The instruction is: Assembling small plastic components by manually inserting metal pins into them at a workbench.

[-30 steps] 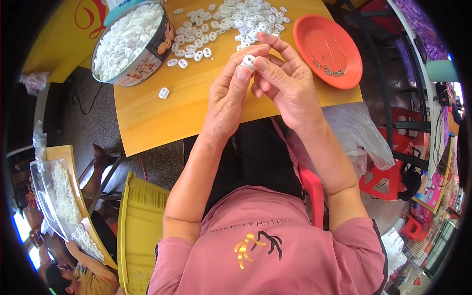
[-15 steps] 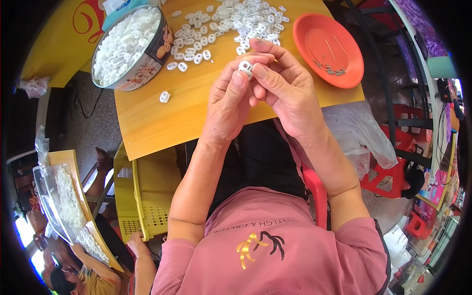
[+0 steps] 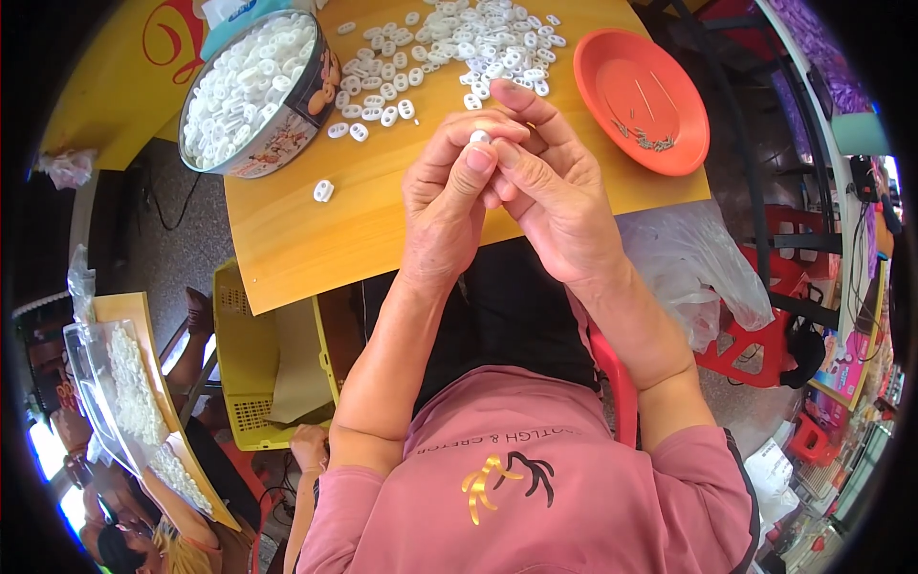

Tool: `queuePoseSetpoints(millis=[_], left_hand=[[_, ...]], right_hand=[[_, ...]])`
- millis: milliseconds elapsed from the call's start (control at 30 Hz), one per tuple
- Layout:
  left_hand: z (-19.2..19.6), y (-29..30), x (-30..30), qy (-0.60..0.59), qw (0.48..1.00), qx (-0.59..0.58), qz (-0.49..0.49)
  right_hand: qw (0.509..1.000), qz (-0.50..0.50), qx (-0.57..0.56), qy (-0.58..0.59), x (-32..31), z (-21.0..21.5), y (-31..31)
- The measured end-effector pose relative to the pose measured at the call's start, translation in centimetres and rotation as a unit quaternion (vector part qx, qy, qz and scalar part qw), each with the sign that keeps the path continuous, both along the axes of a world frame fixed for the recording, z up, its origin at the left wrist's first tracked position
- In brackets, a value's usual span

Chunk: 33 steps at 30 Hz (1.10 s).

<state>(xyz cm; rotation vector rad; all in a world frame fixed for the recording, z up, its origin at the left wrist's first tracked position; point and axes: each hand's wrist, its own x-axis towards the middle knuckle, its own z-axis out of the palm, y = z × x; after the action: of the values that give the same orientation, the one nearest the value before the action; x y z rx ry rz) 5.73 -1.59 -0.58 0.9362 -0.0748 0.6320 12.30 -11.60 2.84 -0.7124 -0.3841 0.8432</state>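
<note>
Above the table's near edge, my left hand and my right hand meet, fingertips pinched together. Between thumbs and fingers they grip a small white plastic cord lock, mostly covered by the fingertips. One loose cord lock lies by itself on the table to the left. Beyond my hands spreads a pile of white two-hole cord lock pieces. To the right, an orange-red plate holds tiny metal pieces and two thin sticks.
At the back left stands a round tin heaped with white pieces. Below the table's left side is a yellow plastic crate, with another person's hand beside it. A clear plastic bag hangs at the right edge near a red stool.
My fingertips have closed further over the cord lock, so less of it shows. The yellow crate has turned and shifted, and the other person's hand beside it has moved right.
</note>
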Motion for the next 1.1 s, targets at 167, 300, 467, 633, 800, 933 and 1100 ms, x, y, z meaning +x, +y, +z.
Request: queuePoseSetpoints(millis=[167, 300, 467, 633, 800, 933, 1100], left_hand=[[0.9, 0.2, -0.6, 0.053, 0.999, -0.014, -0.003], [0.9, 1.5, -1.4, 0.063, 0.996, 0.027, 0.052], [1.8, 6.1, -5.6, 0.15, 0.978, -0.111, 0.096], [1.5, 8.8, -9.5, 0.183, 0.956, -0.178, 0.143], [1.0, 11.1, -10.7, 0.401, 0.771, 0.367, 0.33], [1.0, 11.1, -11.2, 0.37, 0.628, 0.622, 0.287], [-0.4, 11.5, -10.8, 0.276, 0.655, 0.633, 0.308]], right_hand=[[0.997, -0.016, -0.056, -0.053, 0.1, 0.7, 0.0], [0.96, -0.052, -0.156, -0.227, 1.3, 0.1, 0.1], [0.78, -0.137, -0.28, -0.542, 4.4, -1.6, 1.4], [0.725, -0.138, -0.252, -0.626, 5.0, -1.8, 2.8], [0.708, -0.124, -0.238, -0.653, 4.5, -2.1, 2.6], [0.714, -0.119, -0.252, -0.642, 3.7, -2.0, 2.3], [0.708, -0.12, -0.243, -0.652, 3.8, -2.4, 2.1]])
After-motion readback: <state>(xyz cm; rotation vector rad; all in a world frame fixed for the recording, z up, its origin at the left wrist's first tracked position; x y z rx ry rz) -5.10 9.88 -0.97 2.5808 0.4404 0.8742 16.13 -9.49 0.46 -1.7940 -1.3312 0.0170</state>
